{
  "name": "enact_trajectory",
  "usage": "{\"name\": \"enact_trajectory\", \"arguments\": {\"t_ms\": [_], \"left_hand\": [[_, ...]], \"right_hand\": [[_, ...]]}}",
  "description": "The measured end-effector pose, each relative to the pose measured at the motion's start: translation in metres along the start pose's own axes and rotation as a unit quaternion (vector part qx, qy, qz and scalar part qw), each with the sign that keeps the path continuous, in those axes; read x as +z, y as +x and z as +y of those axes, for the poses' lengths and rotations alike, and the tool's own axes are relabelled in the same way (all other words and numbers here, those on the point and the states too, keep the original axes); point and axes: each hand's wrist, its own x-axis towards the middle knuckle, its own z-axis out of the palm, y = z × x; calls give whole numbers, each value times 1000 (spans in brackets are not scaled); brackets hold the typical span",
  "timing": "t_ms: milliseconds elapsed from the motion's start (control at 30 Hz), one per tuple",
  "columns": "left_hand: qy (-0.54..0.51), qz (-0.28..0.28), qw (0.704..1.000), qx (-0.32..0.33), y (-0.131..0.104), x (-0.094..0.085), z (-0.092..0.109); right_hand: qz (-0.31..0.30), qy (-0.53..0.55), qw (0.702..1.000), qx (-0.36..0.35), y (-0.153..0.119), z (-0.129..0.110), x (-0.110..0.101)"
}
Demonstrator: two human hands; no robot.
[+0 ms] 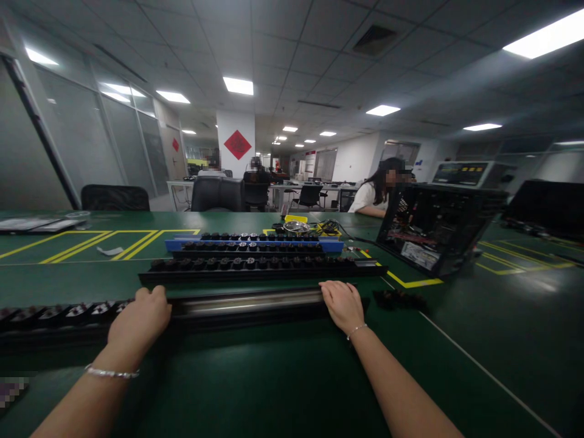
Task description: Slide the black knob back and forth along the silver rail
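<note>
A long black rail (255, 304) with a bare, shiny metal strip inside lies across the green table in front of me. Its left stretch carries a row of black socket-like modules (50, 313), some with pale faces. My left hand (141, 319) is closed over the rail where the modules give way to the bare strip; its fingertips are hidden. Near the right end, my right hand (343, 305) grips the rail from above, fingers bent over its far edge. Just beyond lies another black rail (264, 272) filled with similar round modules.
Farther back lies a blue rail (335, 245) among more module rows. An opened black computer case (433, 231) stands at right, with loose black modules (399, 299) before it. Cables and a yellow container (296, 219) sit behind the rails. A person (378, 191) sits across the table (228, 389).
</note>
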Motion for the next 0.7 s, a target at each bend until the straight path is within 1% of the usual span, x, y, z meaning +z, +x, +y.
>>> {"name": "enact_trajectory", "arguments": {"t_ms": [167,267,433,533,600,700], "left_hand": [[0,19,1000,5,0,2,2],[-12,28,999,26,1,4,3],[-51,44,996,54,7,16,6],[-72,62,992,83,11,23,11],[-95,48,990,95,12,25,16],[-139,6,986,95,10,23,24]], "right_hand": [[4,-5,1000,7,2,0,1],[2,-6,1000,8,3,1,2],[1,-8,1000,8,3,3,4],[7,-9,1000,3,3,3,5],[10,-5,1000,2,3,4,5],[7,2,1000,3,3,4,5]]}}
